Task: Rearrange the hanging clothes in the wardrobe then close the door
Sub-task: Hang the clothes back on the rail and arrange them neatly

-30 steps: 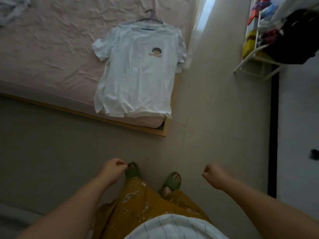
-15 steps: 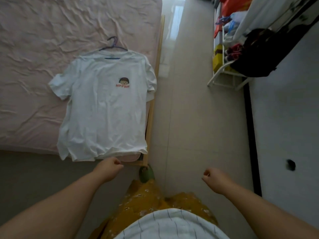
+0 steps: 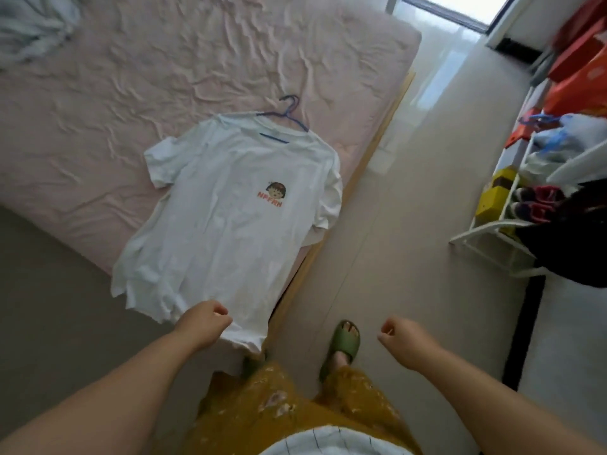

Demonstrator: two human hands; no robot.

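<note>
Hands curled: left grip (image 3: 206, 323) over t-shirt (image 3: 226, 224) hem, contact unclear; right grip (image 3: 399, 339) holds nothing.

Shirt on bed at left, rack at right, person between.

The shirt (image 3: 226, 224) lies flat on the bed (image 3: 98, 126), near its right edge, with its hem hanging over the near corner. A hanger (image 3: 289, 114) sits in the shirt's collar, its hook pointing toward the far side of the bed. A bundle of cloth (image 3: 29, 24) lies at the bed's far left. The floor (image 3: 410, 192) runs between the bed and a rack (image 3: 499, 224) at right, which holds shoes (image 3: 532, 201) and boxes (image 3: 496, 195). The left hand (image 3: 205, 325) is in front of the shirt's hem; the right hand (image 3: 402, 338) is over the floor, well apart from it. A slipper (image 3: 343, 344) stands on the floor between the hands.
</note>
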